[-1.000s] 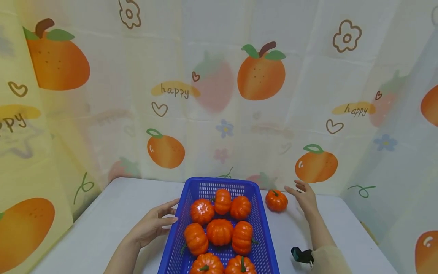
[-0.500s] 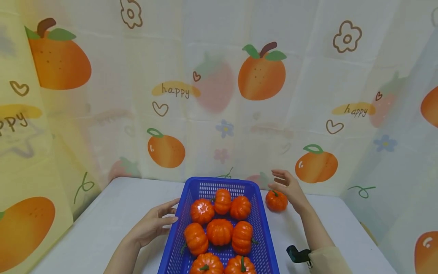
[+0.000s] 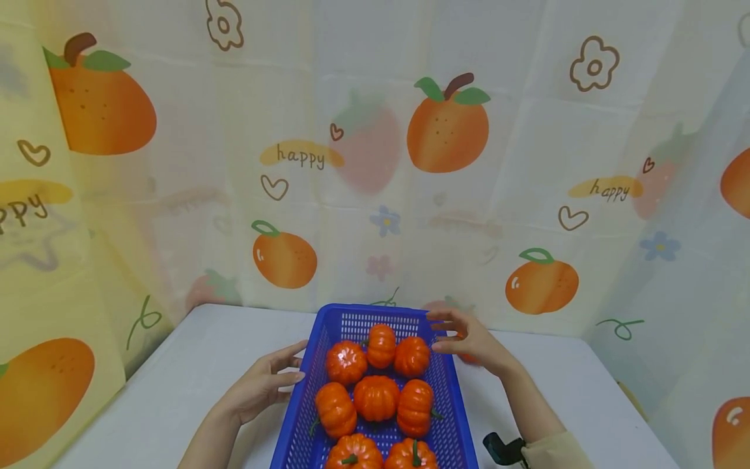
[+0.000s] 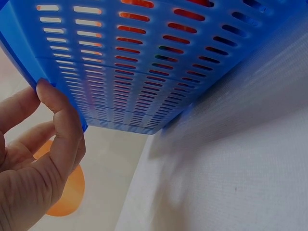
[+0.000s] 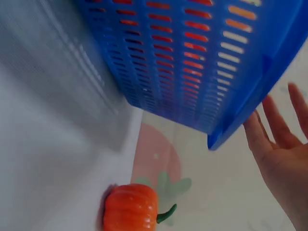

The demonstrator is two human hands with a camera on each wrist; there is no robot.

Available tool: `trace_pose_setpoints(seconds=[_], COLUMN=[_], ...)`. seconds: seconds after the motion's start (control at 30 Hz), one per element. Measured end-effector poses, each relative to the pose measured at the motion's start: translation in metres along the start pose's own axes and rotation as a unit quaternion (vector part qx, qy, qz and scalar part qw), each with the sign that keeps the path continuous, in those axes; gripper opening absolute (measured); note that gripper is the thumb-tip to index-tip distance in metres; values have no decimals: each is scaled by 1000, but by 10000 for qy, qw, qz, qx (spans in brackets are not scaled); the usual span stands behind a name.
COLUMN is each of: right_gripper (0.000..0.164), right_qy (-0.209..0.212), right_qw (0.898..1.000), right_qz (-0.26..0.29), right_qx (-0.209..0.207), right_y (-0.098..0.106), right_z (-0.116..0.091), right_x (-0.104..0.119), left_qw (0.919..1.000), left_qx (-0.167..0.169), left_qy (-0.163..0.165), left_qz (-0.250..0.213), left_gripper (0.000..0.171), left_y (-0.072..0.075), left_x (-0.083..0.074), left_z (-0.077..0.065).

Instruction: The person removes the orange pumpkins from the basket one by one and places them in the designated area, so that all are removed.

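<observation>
Several small orange pumpkins (image 3: 376,398) with green stems lie in a blue slotted plastic basket (image 3: 379,309). My left hand (image 3: 258,381) touches the basket's left rim; in the left wrist view its fingers (image 4: 60,113) meet the rim from outside. Over the far right rim is my right hand (image 3: 471,344), fingers spread and nothing in them. In the right wrist view these fingers (image 5: 276,122) lie close to the rim; whether they touch it I cannot tell. A single pumpkin (image 5: 130,209) sits outside the basket on the right, mostly hidden by my right hand in the head view.
The basket stands on a white table (image 3: 193,365). A curtain (image 3: 375,247) printed with fruit and the word "happy" hangs behind and at both sides. A dark device (image 3: 504,449) sits at my right wrist, beside a beige sleeve (image 3: 556,449).
My right hand has moved left, from beside the lone pumpkin, across it, to the basket's right rim. It now covers most of that pumpkin. My left hand and the basket have stayed put.
</observation>
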State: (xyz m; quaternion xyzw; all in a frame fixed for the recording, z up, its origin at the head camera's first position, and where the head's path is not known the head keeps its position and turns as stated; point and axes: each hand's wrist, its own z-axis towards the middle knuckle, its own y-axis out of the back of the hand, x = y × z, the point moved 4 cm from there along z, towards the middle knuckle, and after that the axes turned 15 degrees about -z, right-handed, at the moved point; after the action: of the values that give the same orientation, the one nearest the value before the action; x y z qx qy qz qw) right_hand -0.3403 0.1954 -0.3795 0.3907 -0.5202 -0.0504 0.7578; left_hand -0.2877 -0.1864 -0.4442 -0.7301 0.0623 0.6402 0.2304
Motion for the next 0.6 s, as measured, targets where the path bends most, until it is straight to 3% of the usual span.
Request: trace_pose_setpoints(seconds=[0.2,0.4,0.6], right_gripper=[60,55,48], right_qy=[344,369,724], right_qw=[9944,9813,9655], right_qz=[307,519,549], right_qx=[948,1815,2439], right_y=[-20,-35,-45], right_z=[1,4,11], right_x=[11,19,24], left_qw=[10000,10000,10000], left_qx=[23,29,11], left_qy=[-16,-19,-3], left_qz=[4,14,12], left_gripper=[73,73,73], left_y=[-1,-1,0], left_x=[-1,-1,0], left_z=[-1,0,0])
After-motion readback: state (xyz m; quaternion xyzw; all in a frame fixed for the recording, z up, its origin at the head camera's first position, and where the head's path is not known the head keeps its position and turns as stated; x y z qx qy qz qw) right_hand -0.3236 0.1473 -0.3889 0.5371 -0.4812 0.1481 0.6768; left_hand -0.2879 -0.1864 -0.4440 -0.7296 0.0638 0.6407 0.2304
